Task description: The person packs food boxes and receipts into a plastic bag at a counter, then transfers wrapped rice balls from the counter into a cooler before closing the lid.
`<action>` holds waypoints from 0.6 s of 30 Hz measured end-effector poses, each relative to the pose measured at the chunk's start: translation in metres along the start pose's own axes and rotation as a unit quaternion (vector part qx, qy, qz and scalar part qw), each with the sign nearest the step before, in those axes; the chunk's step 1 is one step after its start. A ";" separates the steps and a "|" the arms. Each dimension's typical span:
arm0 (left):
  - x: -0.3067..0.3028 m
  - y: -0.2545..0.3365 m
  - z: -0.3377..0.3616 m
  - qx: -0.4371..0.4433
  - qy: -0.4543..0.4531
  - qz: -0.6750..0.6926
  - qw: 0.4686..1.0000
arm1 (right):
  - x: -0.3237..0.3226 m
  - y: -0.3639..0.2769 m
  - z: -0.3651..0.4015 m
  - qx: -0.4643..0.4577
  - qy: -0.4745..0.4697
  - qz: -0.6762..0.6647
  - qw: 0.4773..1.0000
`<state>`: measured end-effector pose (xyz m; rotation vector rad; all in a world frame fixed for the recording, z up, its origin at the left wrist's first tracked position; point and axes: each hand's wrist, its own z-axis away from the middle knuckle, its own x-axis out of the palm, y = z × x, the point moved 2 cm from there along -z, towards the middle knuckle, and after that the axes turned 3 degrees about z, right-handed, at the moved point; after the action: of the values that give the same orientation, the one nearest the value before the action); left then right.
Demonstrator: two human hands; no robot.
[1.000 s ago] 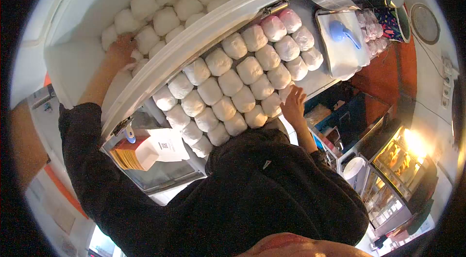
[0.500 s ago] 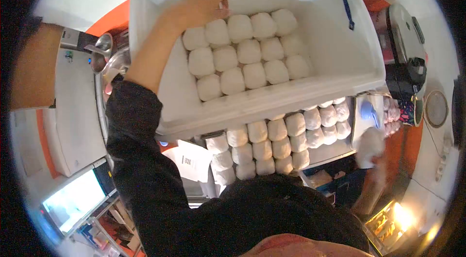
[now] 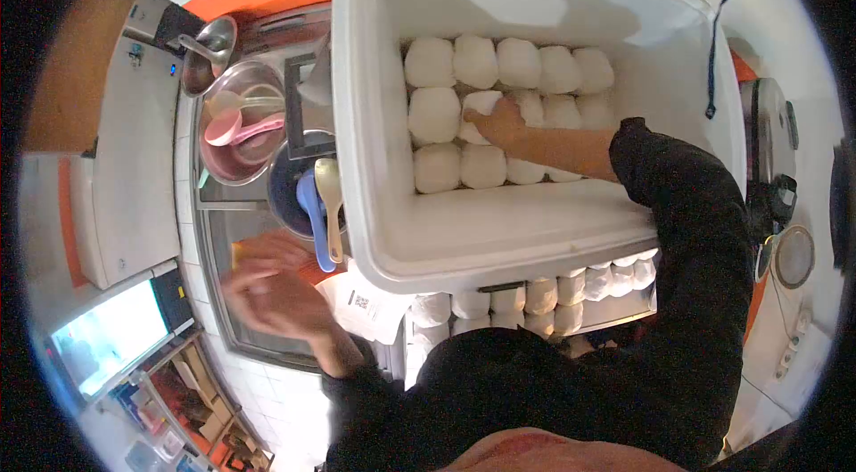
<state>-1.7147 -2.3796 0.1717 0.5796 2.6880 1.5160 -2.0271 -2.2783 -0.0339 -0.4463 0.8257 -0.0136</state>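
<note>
Rows of round white balls, perhaps dough (image 3: 474, 60), lie on the floor of a deep white bin (image 3: 428, 262). My right hand (image 3: 499, 122) reaches into the bin from the right. Its fingers are curled against a white ball (image 3: 481, 105) in the middle row, and the hand and forearm partly cover the balls beside it. Outside the bin, at the lower left, my left hand (image 3: 281, 294) is blurred by motion, its fingers apart and nothing visible in it. It is near a printed sheet (image 3: 366, 304) and a metal counter edge.
Left of the bin are metal bowls (image 3: 236, 164) with a pink ladle (image 3: 226, 127), and a dark pot with a blue spoon (image 3: 312, 205) and a beige spoon (image 3: 328, 187). More white balls (image 3: 539, 295) lie below the bin. A black appliance (image 3: 767, 142) stands at the right.
My left hand has left the bin and moved to the lower left. My right hand, formerly low at the right by a blurred white object, is now inside the bin. The view has shifted left.
</note>
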 end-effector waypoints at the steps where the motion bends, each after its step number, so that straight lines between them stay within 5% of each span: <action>1: -0.029 -0.018 0.042 -0.093 0.006 -0.044 0.995 | 0.015 0.001 -0.006 0.023 0.069 0.025 0.997; 5: -0.086 -0.050 0.180 -0.402 -0.062 -0.157 0.900 | 0.008 -0.020 -0.018 -0.014 -0.009 -0.089 0.996; 7: -0.083 -0.052 0.227 -0.539 -0.147 -0.230 0.797 | -0.013 -0.028 -0.014 -0.037 -0.081 -0.017 0.996; 8: -0.066 -0.055 0.227 -0.535 -0.259 -0.273 0.757 | -0.029 -0.029 -0.007 -0.057 -0.125 0.054 0.989; 10: -0.053 -0.060 0.248 -0.369 -0.383 -0.379 0.758 | -0.070 -0.035 0.020 -0.097 -0.201 0.195 0.955; 12: -0.037 -0.056 0.242 -0.375 -0.387 -0.420 0.730 | -0.124 -0.055 0.068 -0.147 -0.216 0.249 0.932; 15: -0.040 -0.052 0.242 -0.256 -0.387 -0.438 0.770 | -0.203 -0.055 0.170 -0.385 0.023 0.123 0.914; 16: -0.031 -0.040 0.233 -0.280 -0.369 -0.427 0.777 | -0.210 -0.027 0.201 -0.338 -0.009 0.071 0.938; 18: -0.022 -0.039 0.252 -0.227 -0.477 -0.391 0.753 | -0.219 0.034 0.270 -0.244 -0.068 -0.034 0.967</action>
<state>-1.6616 -2.1960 0.0009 0.0789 1.3850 1.0714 -1.9898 -2.1052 0.2668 -0.9307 0.6729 0.1594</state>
